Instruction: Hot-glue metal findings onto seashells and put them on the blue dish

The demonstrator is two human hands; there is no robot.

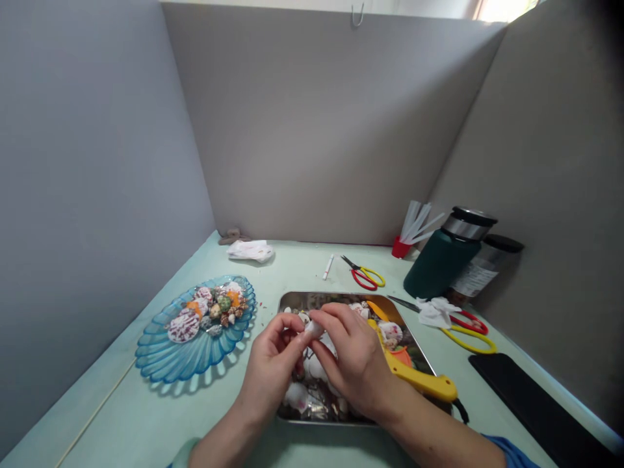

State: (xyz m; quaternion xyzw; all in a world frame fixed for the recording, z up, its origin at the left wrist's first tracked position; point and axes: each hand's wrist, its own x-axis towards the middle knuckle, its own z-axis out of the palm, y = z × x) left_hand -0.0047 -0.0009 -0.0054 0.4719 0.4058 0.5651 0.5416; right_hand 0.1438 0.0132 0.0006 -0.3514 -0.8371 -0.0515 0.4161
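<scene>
Both my hands meet over a metal tray (292, 300) filled with several seashells. My left hand (273, 364) and my right hand (353, 357) pinch together on one small white shell (313, 329) held between their fingertips above the tray. A yellow-handled tool (422, 380) lies across the tray's right side, just beside my right hand. Left of the tray stands a blue glass scalloped dish (160, 361) with a cluster of coloured shells (207, 312) in it.
Red-and-yellow scissors (365, 276) and a white pen (328, 266) lie behind the tray. A second pair of scissors (468, 331) with a crumpled tissue (435, 311), a green flask (446, 257), a dark jar (487, 263), a red cup (400, 247) and a black flat object (536, 406) fill the right. A white cloth (251, 250) lies back left. Grey partitions enclose the table.
</scene>
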